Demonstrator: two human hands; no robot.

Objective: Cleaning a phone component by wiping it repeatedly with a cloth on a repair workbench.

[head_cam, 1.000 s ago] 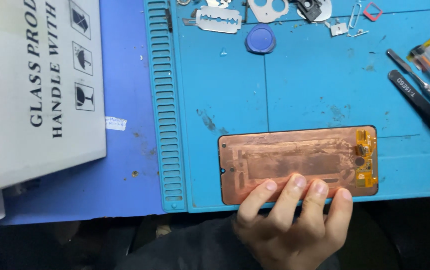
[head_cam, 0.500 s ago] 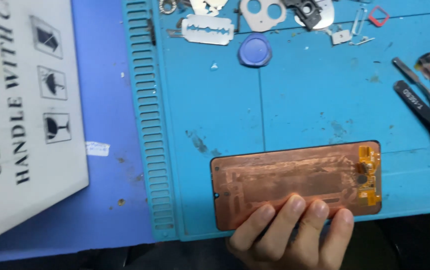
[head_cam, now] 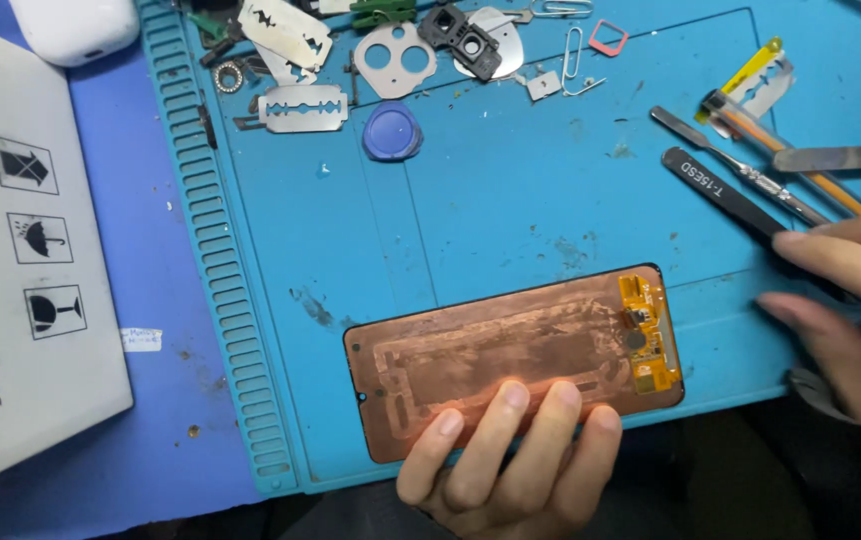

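Note:
A phone display panel [head_cam: 491,350] lies back-up on the blue work mat [head_cam: 471,220], copper-coloured with a yellow flex piece at its right end. My left hand [head_cam: 511,460] comes from the bottom edge and grips the panel's near long edge, with several fingers pressed on top; the thumb is hidden. My right hand [head_cam: 841,310] enters from the right, blurred, fingers spread. Its upper finger lies over the near end of black tweezers [head_cam: 721,195], and I see nothing held in it.
Across the mat's far edge lie a razor blade [head_cam: 303,108], a blue pick [head_cam: 392,132], a metal camera plate [head_cam: 396,62], a paperclip [head_cam: 573,55] and small parts. A thin metal spudger [head_cam: 731,165] lies beside the tweezers. A white box [head_cam: 21,260] sits left.
My right hand has come in from the right toward the tweezers. The view has moved closer and shifted. My left hand still holds the panel's near edge.

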